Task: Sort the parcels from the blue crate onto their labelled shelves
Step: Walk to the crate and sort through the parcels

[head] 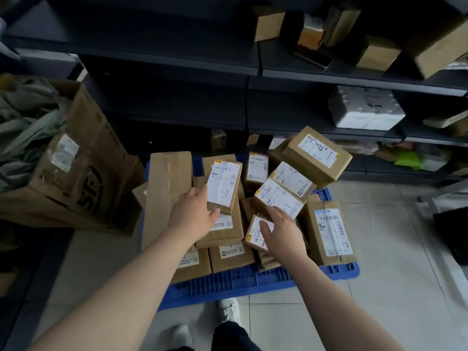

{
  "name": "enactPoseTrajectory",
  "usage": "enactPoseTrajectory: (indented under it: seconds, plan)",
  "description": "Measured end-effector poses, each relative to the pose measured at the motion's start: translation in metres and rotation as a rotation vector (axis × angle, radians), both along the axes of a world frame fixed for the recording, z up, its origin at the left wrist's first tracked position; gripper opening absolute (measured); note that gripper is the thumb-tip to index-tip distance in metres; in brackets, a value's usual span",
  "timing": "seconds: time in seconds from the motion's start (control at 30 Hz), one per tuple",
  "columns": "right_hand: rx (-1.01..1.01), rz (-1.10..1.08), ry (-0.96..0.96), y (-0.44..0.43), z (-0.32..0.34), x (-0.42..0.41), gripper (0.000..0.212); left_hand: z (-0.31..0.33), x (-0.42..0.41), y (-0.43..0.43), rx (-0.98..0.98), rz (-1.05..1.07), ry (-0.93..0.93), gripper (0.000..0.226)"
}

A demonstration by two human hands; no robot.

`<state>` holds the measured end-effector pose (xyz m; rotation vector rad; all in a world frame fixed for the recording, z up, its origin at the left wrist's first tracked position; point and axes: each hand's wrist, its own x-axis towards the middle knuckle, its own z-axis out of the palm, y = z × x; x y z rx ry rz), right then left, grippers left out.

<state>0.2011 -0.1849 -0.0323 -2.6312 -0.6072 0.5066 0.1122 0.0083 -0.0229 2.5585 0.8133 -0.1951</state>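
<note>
The job is barely begun, I judge: the blue crate on the floor in front of me is heaped over its rim. My left hand holds the upright parcel marked 1-7 loosely at its lower corner, thumb under the near edge and fingers along the left side. It sits on the pile, not yet lifted. My right hand lies flat with its fingers spread on a small labelled parcel and grips nothing.

I count at least twelve brown parcels in the heap. Three are marked 1-7, and one has a scrawl like an 8. The dark shelves on the right hold about five brown boxes on the upper level and one white parcel below.
</note>
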Motion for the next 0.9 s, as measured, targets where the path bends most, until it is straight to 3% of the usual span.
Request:
enactPoseTrajectory:
  seconds: [0.17, 0.3, 0.5, 0.7, 0.9]
  plan:
    - [-0.049, -0.003, -0.029, -0.027, -0.018, 0.047, 0.058, -0.027, 0.039, -0.015, 0.007, 0.033, 0.053, 0.097]
    - [-0.091, 0.021, -0.043, -0.038, -0.033, 0.077, 0.073, -0.044, 0.059, -0.021, 0.029, 0.068, 0.122, 0.109]
    - [-0.126, 0.033, -0.006, -0.04, -0.05, 0.099, 0.096, -0.059, 0.069, -0.022, 0.031, 0.144, 0.101, 0.098]
    - [-0.162, 0.131, -0.015, -0.042, -0.065, 0.104, 0.102, -0.051, 0.06, -0.031, -0.092, 0.264, -0.051, 0.098]
    - [-0.125, 0.117, 0.039, -0.041, -0.073, 0.112, 0.105, -0.04, 0.047, -0.052, -0.084, 0.251, -0.093, 0.093]
